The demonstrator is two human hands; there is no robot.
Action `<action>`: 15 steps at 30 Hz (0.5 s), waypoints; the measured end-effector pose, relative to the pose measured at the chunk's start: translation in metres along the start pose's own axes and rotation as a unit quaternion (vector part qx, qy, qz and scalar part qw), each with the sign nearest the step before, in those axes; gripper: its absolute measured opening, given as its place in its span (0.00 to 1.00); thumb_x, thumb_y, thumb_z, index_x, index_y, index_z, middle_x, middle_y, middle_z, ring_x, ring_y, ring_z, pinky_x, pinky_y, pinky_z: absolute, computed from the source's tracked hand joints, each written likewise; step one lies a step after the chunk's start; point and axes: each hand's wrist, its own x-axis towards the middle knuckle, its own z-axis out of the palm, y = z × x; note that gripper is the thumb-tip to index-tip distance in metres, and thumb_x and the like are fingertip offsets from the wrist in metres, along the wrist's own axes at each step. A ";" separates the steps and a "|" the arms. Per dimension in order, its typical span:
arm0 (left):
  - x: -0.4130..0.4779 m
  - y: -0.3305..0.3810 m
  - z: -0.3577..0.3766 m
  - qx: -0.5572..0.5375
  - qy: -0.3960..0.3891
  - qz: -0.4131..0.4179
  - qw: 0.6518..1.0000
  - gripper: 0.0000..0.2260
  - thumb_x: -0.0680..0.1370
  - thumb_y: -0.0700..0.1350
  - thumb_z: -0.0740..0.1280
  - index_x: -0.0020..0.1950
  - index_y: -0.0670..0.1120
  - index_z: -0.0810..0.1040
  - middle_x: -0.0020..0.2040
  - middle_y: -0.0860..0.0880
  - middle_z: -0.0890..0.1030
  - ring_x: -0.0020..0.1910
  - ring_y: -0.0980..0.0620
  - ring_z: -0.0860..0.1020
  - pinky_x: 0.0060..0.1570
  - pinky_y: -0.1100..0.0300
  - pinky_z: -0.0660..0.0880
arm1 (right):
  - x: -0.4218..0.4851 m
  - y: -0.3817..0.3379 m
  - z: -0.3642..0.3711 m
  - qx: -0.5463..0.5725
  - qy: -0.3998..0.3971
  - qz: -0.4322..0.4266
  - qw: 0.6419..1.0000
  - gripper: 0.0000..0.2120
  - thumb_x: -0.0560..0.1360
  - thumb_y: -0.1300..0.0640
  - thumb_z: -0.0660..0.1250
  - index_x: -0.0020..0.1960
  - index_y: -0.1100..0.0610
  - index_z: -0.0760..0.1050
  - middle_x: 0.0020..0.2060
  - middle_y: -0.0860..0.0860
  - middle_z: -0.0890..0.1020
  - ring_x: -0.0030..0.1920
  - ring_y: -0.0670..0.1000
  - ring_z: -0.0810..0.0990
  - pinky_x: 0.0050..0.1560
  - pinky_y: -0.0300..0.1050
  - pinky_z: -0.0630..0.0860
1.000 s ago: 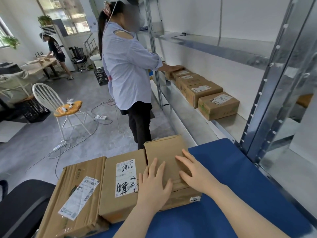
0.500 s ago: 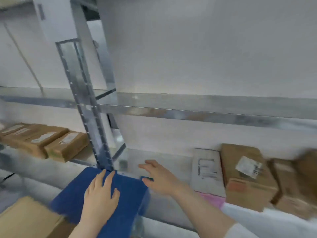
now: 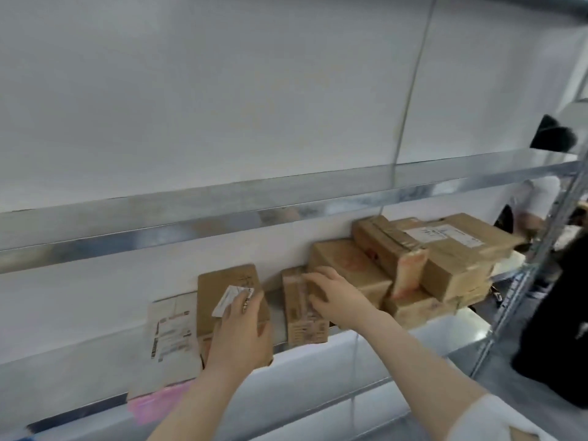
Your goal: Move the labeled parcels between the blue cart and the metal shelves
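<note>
Several brown labelled parcels stand on a metal shelf [image 3: 458, 329]. My left hand [image 3: 238, 338] lies over the front of an upright brown box [image 3: 222, 281] with a loose white label, thumb round its right edge. My right hand [image 3: 337, 297] curls over the top of a narrow brown box [image 3: 302, 329] just to the right. Left of both lies a flat parcel with a white label [image 3: 171, 332] on something pink [image 3: 159, 402]. The blue cart is out of view. The picture is blurred.
A pile of larger brown boxes [image 3: 445, 249] fills the shelf's right end. An upper shelf rail [image 3: 191, 218] runs close above the parcels. A metal upright [image 3: 525, 281] stands at the right, with a person in dark clothes [image 3: 556, 313] behind it.
My view has swung right from the blue cart to the shelf. Both hands left the cart and now rest on two boxes on the shelf.
</note>
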 end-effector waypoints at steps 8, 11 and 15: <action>0.096 0.119 0.091 0.005 -0.020 0.033 0.999 0.25 0.79 0.52 0.58 0.76 0.55 0.56 0.77 0.51 0.54 0.75 0.47 0.56 0.70 0.47 0.61 | 0.034 0.138 -0.036 -0.001 -0.001 0.017 1.000 0.24 0.77 0.50 0.60 0.72 0.42 0.61 0.74 0.48 0.60 0.71 0.55 0.63 0.67 0.50 0.66; 0.119 0.135 0.117 -0.002 -0.020 0.004 1.000 0.24 0.80 0.54 0.57 0.75 0.56 0.56 0.78 0.51 0.53 0.76 0.47 0.55 0.72 0.47 0.59 | 0.050 0.155 -0.033 -0.001 -0.012 0.019 1.000 0.24 0.77 0.50 0.59 0.73 0.43 0.60 0.74 0.48 0.58 0.72 0.57 0.60 0.67 0.54 0.66; 0.145 0.138 0.139 0.005 -0.031 -0.016 0.999 0.23 0.81 0.55 0.55 0.75 0.59 0.54 0.79 0.53 0.49 0.76 0.46 0.53 0.72 0.44 0.59 | 0.067 0.165 -0.023 -0.014 -0.045 0.031 0.998 0.24 0.78 0.51 0.57 0.74 0.45 0.57 0.76 0.50 0.52 0.74 0.58 0.54 0.68 0.54 0.65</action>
